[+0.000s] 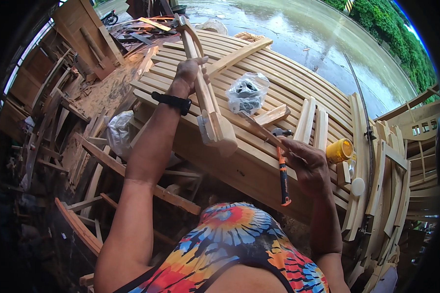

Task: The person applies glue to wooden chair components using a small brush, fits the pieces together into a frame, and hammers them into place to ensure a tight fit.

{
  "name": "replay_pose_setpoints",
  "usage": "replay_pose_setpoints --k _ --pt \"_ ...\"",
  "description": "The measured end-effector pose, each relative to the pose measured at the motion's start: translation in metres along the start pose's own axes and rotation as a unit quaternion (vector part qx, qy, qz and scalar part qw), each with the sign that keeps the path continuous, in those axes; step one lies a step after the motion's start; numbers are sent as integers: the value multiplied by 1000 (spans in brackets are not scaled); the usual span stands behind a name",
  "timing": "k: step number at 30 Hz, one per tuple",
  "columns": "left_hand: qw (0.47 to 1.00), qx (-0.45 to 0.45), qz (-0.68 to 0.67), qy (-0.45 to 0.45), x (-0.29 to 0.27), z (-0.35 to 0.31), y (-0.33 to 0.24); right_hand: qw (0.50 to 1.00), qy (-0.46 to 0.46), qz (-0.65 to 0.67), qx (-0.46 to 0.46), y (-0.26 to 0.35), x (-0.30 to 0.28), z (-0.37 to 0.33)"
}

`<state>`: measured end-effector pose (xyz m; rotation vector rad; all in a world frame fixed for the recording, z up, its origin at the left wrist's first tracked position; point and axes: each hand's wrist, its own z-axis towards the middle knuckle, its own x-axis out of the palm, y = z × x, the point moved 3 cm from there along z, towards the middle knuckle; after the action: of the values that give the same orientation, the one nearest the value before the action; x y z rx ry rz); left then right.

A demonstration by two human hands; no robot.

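From my remote view looking down, the biggest thing is a broad curved surface of pale wooden slats (288, 73), serving as the worktop, with wet ground beyond it and a heap of timber offcuts (58, 122) to the left. Next in size is a long shaped wooden piece (205, 93), held nearly upright above the slats; its wide blocky end hangs lowest. The left hand (189, 73), with a black band at the wrist, is clenched around the middle of that piece. The right hand (305, 163) is closed on a thin wooden strip (261, 131) that angles up toward the shaped piece. Just beside that hand, an orange-handled hammer (282, 171) lies on the slats. A clear plastic bag (248, 93) of dark small parts rests further up, and a yellow pot (339, 150) sits to the right.
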<state>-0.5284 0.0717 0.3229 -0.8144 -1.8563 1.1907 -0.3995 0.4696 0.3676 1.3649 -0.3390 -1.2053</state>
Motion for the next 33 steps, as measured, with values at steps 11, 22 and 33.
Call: replay_pose_setpoints --k 11,22,33 --pt "998 -11 34 43 -32 26 54 930 -195 -303 71 -24 -142 -28" --pt "998 33 35 41 -15 13 64 706 -16 -571 418 -94 -252 -75" --pt "998 30 44 37 -24 26 62 682 59 -596 420 -198 -239 7"
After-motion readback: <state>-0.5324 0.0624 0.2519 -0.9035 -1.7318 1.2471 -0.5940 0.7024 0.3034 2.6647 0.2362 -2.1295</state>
